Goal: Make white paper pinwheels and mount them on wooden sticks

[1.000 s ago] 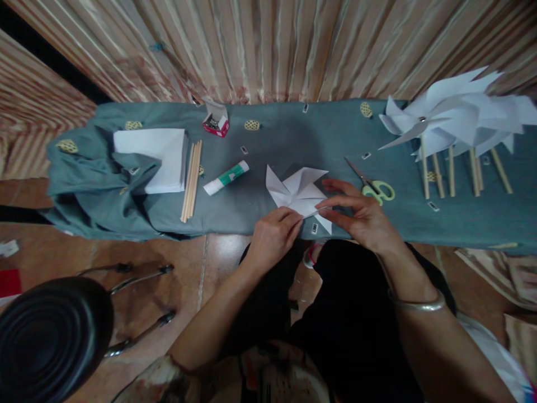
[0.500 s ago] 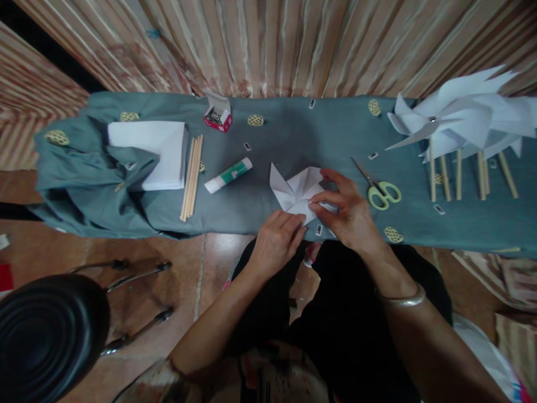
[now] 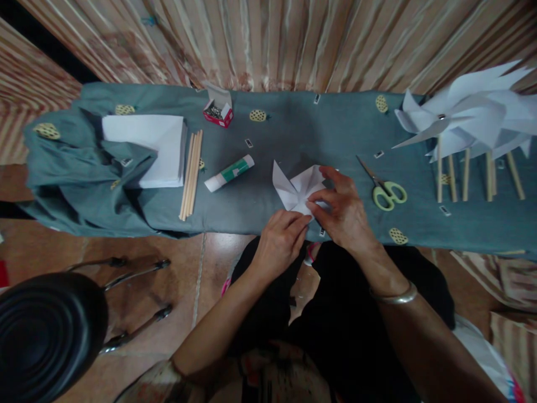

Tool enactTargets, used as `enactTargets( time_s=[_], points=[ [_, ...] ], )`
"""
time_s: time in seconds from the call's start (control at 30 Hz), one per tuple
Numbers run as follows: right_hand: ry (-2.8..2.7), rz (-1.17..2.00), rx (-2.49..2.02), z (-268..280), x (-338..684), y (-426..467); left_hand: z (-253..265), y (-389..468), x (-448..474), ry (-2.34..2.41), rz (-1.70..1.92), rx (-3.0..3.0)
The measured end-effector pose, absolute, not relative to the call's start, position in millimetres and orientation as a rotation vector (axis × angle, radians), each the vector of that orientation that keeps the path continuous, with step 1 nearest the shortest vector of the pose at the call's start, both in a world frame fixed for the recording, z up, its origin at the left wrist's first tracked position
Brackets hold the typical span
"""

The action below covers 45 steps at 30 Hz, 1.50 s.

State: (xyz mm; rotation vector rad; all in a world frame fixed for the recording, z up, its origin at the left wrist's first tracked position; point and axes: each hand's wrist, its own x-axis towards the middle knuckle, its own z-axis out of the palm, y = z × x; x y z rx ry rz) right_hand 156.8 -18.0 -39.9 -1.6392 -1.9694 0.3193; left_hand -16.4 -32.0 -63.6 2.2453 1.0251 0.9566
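A white paper pinwheel [image 3: 298, 193] lies near the front edge of the cloth-covered table, its blades folded in toward the middle and one point standing up at the left. My left hand [image 3: 280, 238] grips its near edge, fingers closed on the paper. From the right, my right hand [image 3: 342, 210] pinches the folded blades close to the centre, with its fingertips on the paper and partly covering that side. Scissors [image 3: 386, 193] with green handles lie to the right of my right hand. A glue stick [image 3: 229, 173] rests to the left of the pinwheel.
Wooden sticks [image 3: 191, 174] lie beside a stack of white paper [image 3: 163, 148], partly under bunched cloth. An open red box [image 3: 218, 113] of small metal pieces stands at the back. Finished pinwheels [image 3: 470, 115] on sticks lie at the right. A black stool [image 3: 50, 336] stands at lower left.
My left hand's fingers have shifted slightly right along the near edge of the pinwheel. My right hand keeps its pinch on the blades. The view has shifted a little.
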Motion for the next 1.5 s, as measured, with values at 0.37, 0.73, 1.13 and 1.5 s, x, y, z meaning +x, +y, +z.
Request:
enactTargets(
  time_s=[0.37, 0.73, 1.13, 1.5],
  points=[
    [-1.929, 0.296, -1.633, -45, 153, -17, -65, -30, -16, 1.033, 0.968, 2.217],
    [-1.913, 0.311, -1.633, -47, 154, -17, -65, -32, -14, 1.049, 1.0, 2.226],
    [-1.934, 0.314, -1.609, -48, 153, -16, -64, -32, -15, 1.053, 0.986, 2.244],
    [-1.975, 0.303, -1.607, -51, 154, -15, -64, -30, -15, 1.058, 0.964, 2.249]
  ],
)
